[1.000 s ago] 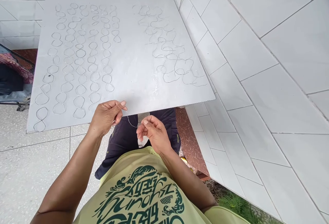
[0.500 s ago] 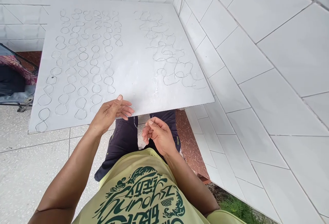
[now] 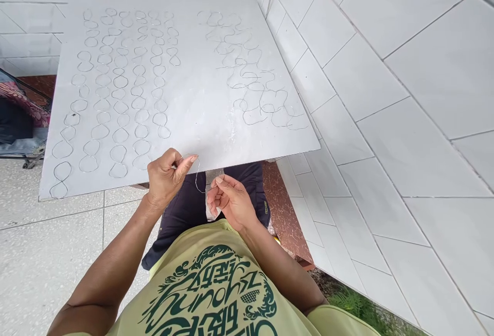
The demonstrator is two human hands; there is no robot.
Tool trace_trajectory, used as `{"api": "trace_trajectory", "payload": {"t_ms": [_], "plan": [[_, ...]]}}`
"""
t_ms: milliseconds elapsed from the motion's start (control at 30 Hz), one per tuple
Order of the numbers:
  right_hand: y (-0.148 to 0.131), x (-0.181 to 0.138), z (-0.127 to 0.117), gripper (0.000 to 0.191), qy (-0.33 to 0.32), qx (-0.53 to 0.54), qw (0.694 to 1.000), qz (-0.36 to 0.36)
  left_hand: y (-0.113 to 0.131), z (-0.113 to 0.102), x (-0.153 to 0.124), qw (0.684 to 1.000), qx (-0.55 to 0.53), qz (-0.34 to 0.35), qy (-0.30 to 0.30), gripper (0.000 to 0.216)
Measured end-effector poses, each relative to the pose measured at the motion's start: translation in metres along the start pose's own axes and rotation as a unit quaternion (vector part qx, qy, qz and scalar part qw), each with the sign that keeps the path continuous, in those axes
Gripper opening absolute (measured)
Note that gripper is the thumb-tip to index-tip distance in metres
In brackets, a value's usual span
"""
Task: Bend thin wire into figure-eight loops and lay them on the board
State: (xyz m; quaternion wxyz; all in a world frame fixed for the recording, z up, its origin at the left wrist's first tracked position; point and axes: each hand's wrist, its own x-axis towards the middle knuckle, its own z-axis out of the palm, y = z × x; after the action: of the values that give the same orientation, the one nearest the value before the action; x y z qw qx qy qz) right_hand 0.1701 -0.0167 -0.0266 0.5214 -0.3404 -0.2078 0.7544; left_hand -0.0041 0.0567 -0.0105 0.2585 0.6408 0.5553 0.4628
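Note:
A thin bent wire (image 3: 197, 177) runs between my two hands, just over the near edge of the white board (image 3: 196, 99). My left hand (image 3: 169, 174) pinches one end of it between thumb and curled fingers. Closer to my body, my right hand (image 3: 231, 199) has thumb and forefinger closed on the wire's lower end. Several figure-eight wire loops (image 3: 118, 163) lie in columns on the board's left side. On its right side, several loose curved wires (image 3: 257, 89) overlap in a tangled band.
White tiled walls (image 3: 386, 68) border the board at the back and right. Below its right corner is a reddish stone ledge (image 3: 283, 212). A folded chair with fabric (image 3: 23, 115) stands at the left on the speckled floor (image 3: 69, 253).
My left hand has gone from spread fingers to a closed pinch on the wire. My right hand has shifted slightly left, still holding the wire. The view has moved a little.

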Motion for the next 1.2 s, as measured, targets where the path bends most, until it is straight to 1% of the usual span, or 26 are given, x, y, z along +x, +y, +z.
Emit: {"api": "trace_trajectory", "payload": {"t_ms": [33, 100, 167, 233, 267, 300, 400, 467, 533, 667, 733, 933, 1033, 1100, 1200], "plan": [[0.0, 0.001, 0.0, 0.028, 0.006, -0.005, 1.0, -0.004, 0.001, 0.0, 0.001, 0.999, -0.017, -0.017, -0.023, 0.05], [0.0, 0.002, -0.002, 0.028, 0.024, -0.018, 0.999, -0.018, 0.006, -0.003, 0.006, 0.988, -0.095, -0.076, -0.097, 0.052], [-0.001, 0.002, -0.004, 0.029, 0.041, -0.027, 0.998, -0.031, 0.009, -0.006, 0.011, 0.953, -0.208, -0.142, -0.171, 0.066], [-0.003, 0.002, -0.005, 0.031, 0.048, -0.028, 0.998, -0.04, 0.011, -0.008, 0.013, 0.906, -0.304, -0.197, -0.22, 0.082], [-0.004, 0.002, -0.005, 0.031, 0.049, -0.028, 0.998, -0.043, 0.012, -0.009, 0.012, 0.886, -0.331, -0.219, -0.238, 0.083], [-0.005, 0.002, -0.006, 0.032, 0.047, -0.026, 0.997, -0.046, 0.012, -0.01, 0.009, 0.874, -0.341, -0.236, -0.254, 0.078], [-0.009, 0.003, -0.005, 0.031, 0.029, -0.017, 0.998, -0.046, 0.013, -0.009, -0.005, 0.861, -0.322, -0.26, -0.295, 0.044], [-0.011, 0.004, -0.005, 0.03, 0.015, -0.008, 0.999, -0.042, 0.016, -0.006, -0.016, 0.85, -0.328, -0.264, -0.317, 0.032], [-0.011, 0.004, -0.005, 0.027, 0.015, 0.002, 0.999, -0.043, 0.019, -0.003, -0.024, 0.836, -0.358, -0.271, -0.317, 0.03], [-0.007, 0.005, -0.007, 0.022, 0.049, 0.002, 0.997, -0.066, 0.023, 0.0, -0.032, 0.827, -0.4, -0.292, -0.268, 0.031], [-0.002, 0.006, -0.008, 0.021, 0.062, -0.008, 0.995, -0.081, 0.023, -0.001, -0.033, 0.824, -0.404, -0.304, -0.257, 0.03], [0.01, 0.006, -0.007, 0.02, 0.096, -0.031, 0.986, -0.132, 0.022, -0.005, -0.033, 0.822, -0.391, -0.327, -0.253, 0.033], [0.01, 0.006, -0.007, 0.022, 0.081, -0.026, 0.99, -0.109, 0.022, -0.007, -0.03, 0.825, -0.378, -0.326, -0.265, 0.034], [0.007, 0.006, -0.009, 0.023, 0.068, -0.03, 0.993, -0.09, 0.022, -0.009, -0.026, 0.835, -0.356, -0.31, -0.282, 0.035], [0.002, 0.006, -0.013, 0.023, 0.067, -0.042, 0.993, -0.087, 0.02, -0.01, -0.02, 0.849, -0.32, -0.283, -0.312, 0.035]]}}
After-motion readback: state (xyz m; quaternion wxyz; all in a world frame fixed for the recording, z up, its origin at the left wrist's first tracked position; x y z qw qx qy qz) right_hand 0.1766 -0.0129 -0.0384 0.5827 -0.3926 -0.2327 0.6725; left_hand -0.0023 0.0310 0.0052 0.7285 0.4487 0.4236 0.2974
